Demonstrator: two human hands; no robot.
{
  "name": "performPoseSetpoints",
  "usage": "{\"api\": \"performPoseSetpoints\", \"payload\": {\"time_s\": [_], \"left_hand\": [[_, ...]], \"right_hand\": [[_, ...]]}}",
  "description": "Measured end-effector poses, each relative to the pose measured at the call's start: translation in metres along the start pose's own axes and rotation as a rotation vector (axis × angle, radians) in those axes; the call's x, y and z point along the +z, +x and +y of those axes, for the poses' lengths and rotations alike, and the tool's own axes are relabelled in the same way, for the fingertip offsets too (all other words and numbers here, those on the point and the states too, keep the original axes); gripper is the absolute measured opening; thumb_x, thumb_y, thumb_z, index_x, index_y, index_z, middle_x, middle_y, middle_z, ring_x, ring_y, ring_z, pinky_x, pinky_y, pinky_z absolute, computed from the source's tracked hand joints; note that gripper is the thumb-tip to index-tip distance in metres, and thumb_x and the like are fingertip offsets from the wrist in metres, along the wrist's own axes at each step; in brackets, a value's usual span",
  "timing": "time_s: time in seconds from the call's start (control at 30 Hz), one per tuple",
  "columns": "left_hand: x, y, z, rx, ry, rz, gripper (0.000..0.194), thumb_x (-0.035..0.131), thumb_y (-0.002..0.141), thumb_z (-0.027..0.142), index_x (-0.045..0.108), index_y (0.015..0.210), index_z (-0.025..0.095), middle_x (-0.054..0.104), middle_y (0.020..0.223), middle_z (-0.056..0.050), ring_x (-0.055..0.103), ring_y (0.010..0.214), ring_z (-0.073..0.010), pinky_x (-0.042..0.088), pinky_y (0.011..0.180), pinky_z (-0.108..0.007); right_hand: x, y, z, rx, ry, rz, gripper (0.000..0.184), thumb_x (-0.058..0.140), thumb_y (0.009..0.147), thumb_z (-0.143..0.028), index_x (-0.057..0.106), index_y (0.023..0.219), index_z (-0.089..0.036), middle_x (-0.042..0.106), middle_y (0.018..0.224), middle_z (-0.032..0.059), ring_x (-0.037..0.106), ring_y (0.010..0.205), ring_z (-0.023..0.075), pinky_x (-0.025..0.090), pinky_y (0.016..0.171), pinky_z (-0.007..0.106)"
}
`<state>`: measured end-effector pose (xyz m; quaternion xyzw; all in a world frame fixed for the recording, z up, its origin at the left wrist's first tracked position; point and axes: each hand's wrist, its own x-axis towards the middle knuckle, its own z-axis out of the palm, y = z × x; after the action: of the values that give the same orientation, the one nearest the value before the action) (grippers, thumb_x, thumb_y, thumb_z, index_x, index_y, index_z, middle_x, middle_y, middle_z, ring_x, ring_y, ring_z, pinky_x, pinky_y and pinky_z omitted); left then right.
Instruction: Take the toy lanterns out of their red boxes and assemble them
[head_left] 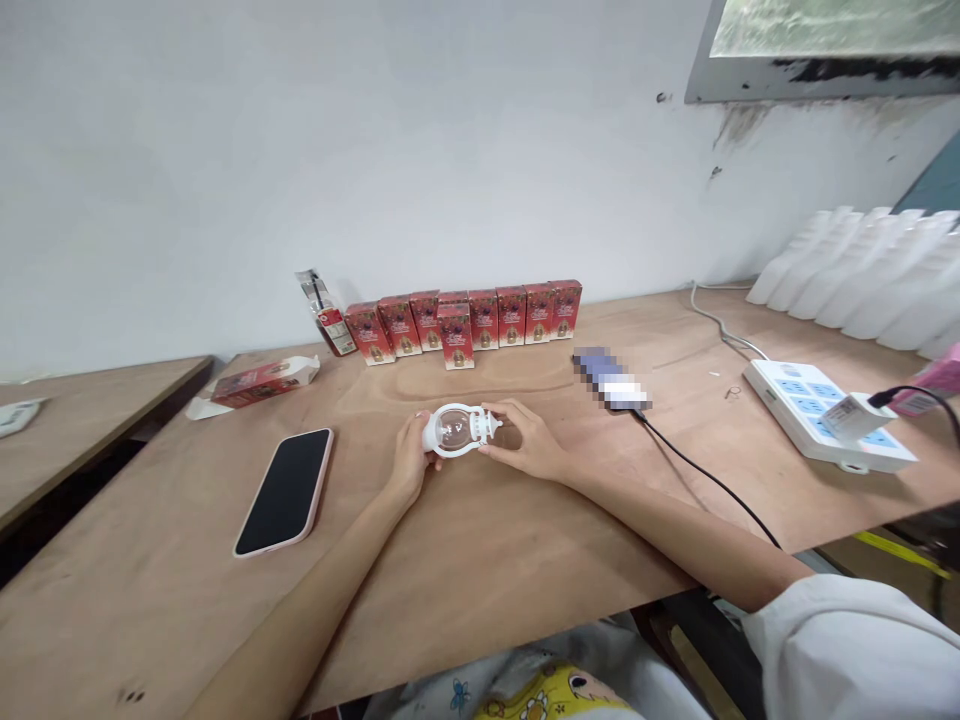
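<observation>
While the left hand (409, 455) grips one end of the clear-and-white lantern (454, 430), just below frame center, the right hand (534, 442) pinches its pointed end. Probably fitting or checking that end; next move likely calls for steady left grip, light right-hand pressure.

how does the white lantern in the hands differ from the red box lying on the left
The white lantern has a clear, rounded body; the red box is printed and straight-sided. The white lantern is held between the left hand and right hand; the red box lies on the table, an end flap open. Both are sideways, not upright.
</observation>
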<state>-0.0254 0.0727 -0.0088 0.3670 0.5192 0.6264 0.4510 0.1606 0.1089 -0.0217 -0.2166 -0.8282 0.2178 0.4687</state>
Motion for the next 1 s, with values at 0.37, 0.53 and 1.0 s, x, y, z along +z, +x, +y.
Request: {"api": "performPoseSetpoints", "payload": {"time_s": [0.37,0.53,1.0], "left_hand": [[-0.0013,-0.0002,0.0013,-0.014,0.007,-0.017,0.030,0.057,0.067,0.045,0.052,0.072,0.016,0.052,0.052,0.005,0.046,0.039,-0.0088,0.031,0.028,-0.017],[-0.0018,0.0006,0.0017,-0.023,-0.004,-0.014,0.030,0.056,0.067,0.045,0.053,0.072,0.016,0.052,0.053,0.004,0.047,0.040,-0.0086,0.030,0.028,-0.016],[-0.0012,0.0006,0.0011,-0.025,-0.005,-0.025,0.030,0.057,0.065,0.045,0.051,0.071,0.017,0.052,0.052,0.005,0.047,0.039,-0.0086,0.030,0.027,-0.016]], "right_hand": [[-0.0011,0.0003,-0.0007,-0.019,-0.033,-0.008,0.047,0.064,0.080,-0.031,0.047,0.122,-0.021,0.058,0.107,0.0093,0.059,0.099,0.0202,0.052,0.085,0.036],[-0.0018,-0.0004,-0.0007,-0.023,-0.046,-0.027,0.050,0.065,0.079,-0.033,0.046,0.124,-0.021,0.058,0.110,0.0103,0.058,0.103,0.0211,0.050,0.088,0.038],[-0.0035,-0.0012,-0.0004,-0.046,-0.105,-0.040,0.055,0.067,0.077,-0.033,0.043,0.126,-0.022,0.056,0.114,0.0113,0.056,0.108,0.0233,0.048,0.093,0.040]]}}
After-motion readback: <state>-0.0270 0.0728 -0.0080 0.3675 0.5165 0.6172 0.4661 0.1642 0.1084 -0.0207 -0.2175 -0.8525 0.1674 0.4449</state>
